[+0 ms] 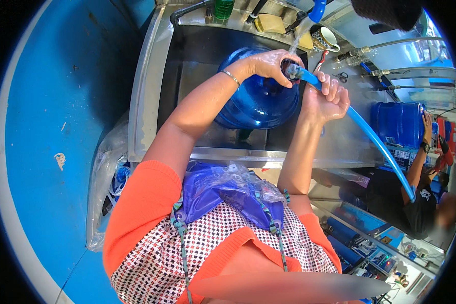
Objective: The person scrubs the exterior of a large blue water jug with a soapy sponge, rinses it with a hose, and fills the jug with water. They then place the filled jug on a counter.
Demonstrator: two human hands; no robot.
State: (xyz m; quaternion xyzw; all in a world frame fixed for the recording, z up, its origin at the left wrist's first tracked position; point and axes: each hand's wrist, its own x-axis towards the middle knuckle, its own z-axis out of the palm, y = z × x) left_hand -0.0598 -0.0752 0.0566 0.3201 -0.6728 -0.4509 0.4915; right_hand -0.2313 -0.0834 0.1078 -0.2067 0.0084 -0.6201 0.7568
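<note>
A large translucent blue water jug stands in a steel sink. My left hand is closed round its neck, with thumb and fingers on either side of the mouth. My right hand grips a blue hose near its end. The hose end, with a dark fitting, is at the jug's mouth; whether it reaches inside I cannot tell. From a blue spout above, a stream of water runs down toward the mouth and my left fingers.
Behind the sink are a yellow sponge, a patterned mug and a green bottle. Scissors lie on the steel counter to the right. Farther right, another person's hand touches a second blue jug.
</note>
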